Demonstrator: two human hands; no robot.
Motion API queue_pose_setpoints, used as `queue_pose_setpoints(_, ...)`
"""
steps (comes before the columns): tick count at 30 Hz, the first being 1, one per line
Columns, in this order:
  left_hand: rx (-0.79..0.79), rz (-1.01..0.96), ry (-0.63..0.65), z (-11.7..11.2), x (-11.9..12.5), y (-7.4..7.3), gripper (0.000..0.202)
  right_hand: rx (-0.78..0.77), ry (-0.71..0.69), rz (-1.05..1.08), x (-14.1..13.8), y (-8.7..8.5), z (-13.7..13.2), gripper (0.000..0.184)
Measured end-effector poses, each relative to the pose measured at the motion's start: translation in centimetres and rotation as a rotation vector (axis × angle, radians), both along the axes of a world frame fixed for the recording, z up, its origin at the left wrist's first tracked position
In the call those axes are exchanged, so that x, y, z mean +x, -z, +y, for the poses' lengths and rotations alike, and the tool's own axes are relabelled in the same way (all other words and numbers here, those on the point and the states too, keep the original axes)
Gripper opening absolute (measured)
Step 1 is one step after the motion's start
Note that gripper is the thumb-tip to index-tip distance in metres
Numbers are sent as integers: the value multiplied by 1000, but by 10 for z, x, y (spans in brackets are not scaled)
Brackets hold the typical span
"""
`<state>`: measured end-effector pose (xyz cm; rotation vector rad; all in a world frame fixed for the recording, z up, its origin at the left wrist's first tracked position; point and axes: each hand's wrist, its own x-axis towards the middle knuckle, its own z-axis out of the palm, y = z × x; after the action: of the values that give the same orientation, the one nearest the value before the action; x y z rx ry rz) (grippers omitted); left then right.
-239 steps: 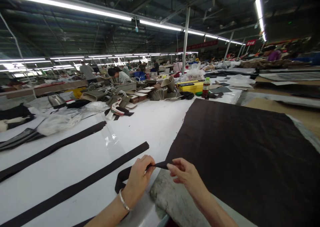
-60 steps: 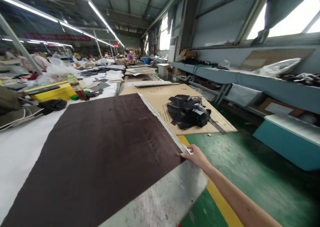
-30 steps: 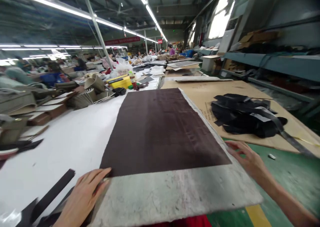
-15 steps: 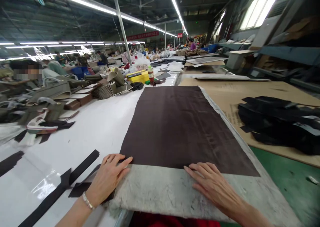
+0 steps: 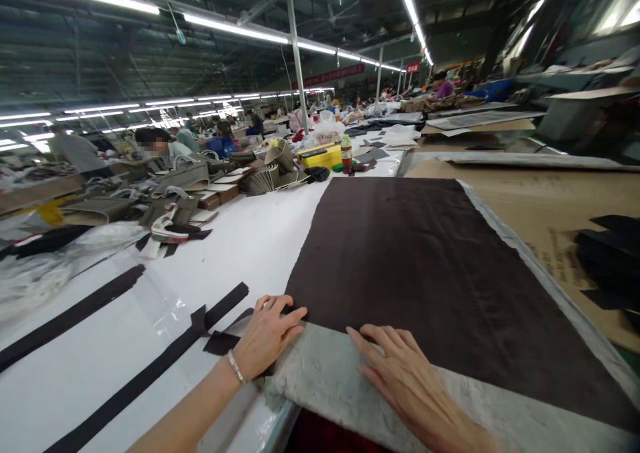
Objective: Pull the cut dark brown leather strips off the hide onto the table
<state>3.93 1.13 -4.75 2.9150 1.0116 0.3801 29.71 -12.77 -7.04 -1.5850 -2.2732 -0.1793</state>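
The left hand (image 5: 270,330) rests at the near left corner of the big dark cloth (image 5: 400,253), its fingers bent. I cannot tell if they pinch it or just press. The right hand (image 5: 410,373) is open and loose, its fingertips at the near edge of the cloth. The cloth lies flat on a gray board (image 5: 330,363), with a few soft wrinkles. A bracelet (image 5: 237,366) sits on the left wrist.

Just left of the left hand, a bent dark strip (image 5: 220,343) lies on the white table (image 5: 260,240). Farther left are 2 long dark strips (image 5: 135,380). Past the cloth stand a bottle (image 5: 347,153) and a yellow box (image 5: 320,156). To the right, black pieces (image 5: 610,253) lie on brown cardboard (image 5: 575,200).
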Motion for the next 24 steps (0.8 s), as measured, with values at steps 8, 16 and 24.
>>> queue_pose_setpoints(8,-389,-489,-100,17,-21,-23,28,88,-53,73,-10,11,14,36)
queue_pose_setpoints(16,-322,-521,-512,9,-98,-36,17,118,-151,236,-26,1,16,29)
queue_pose_setpoints(24,-369,-463,-525,-27,-95,-25,21,34,-214,411,-60,-3,31,25)
